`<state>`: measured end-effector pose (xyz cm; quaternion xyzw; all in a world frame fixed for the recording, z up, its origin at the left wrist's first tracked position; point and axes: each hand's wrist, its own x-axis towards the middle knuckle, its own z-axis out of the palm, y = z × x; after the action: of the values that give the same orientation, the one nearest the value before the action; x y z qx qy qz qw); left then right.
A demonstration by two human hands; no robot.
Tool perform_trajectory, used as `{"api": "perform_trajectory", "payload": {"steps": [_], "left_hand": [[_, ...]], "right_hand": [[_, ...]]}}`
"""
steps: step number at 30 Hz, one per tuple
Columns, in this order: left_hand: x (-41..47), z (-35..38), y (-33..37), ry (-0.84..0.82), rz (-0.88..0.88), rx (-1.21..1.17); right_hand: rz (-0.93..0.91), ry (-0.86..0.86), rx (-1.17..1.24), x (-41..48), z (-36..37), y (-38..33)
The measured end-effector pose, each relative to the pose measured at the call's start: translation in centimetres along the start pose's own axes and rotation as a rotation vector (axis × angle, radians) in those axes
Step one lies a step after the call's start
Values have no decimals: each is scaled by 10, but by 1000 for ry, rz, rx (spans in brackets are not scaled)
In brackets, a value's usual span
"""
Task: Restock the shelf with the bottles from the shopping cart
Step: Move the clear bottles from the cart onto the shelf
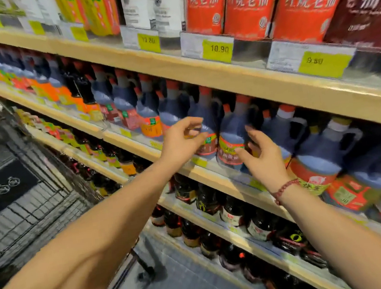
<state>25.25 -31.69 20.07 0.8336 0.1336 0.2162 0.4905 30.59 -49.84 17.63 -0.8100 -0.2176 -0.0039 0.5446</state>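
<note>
Bottles (231, 139) are seen mid-frame on the middle shelf (223, 180), partly covered by the left hand (182, 143) and right hand (265, 161), both loosely spread with nothing held; contact cannot be told. The shopping cart (24, 214) at left is blurred.

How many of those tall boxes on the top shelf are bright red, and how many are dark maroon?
Bright red boxes: 3
Dark maroon box: 1
Total: 4
</note>
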Motion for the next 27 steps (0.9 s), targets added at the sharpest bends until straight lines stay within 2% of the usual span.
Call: {"api": "perform_trajectory", "payload": {"steps": [7,10,15,18,22,27], "left_hand": [[45,32,3,-158,86,41],[50,29,5,-154,158,110],[63,23,1,-277,190,121],[65,23,1,-287,168,58],[63,23,-1,-229,173,124],[64,15,-1,-289,221,92]], "right_hand": [[150,105,65,10,12,-13],[182,170,12,21,16,-10],[218,199,-65,23,22,-7],[256,206,-84,24,22,-10],[274,218,-87,26,22,-13],[301,234,-144,24,28,-18]]}}
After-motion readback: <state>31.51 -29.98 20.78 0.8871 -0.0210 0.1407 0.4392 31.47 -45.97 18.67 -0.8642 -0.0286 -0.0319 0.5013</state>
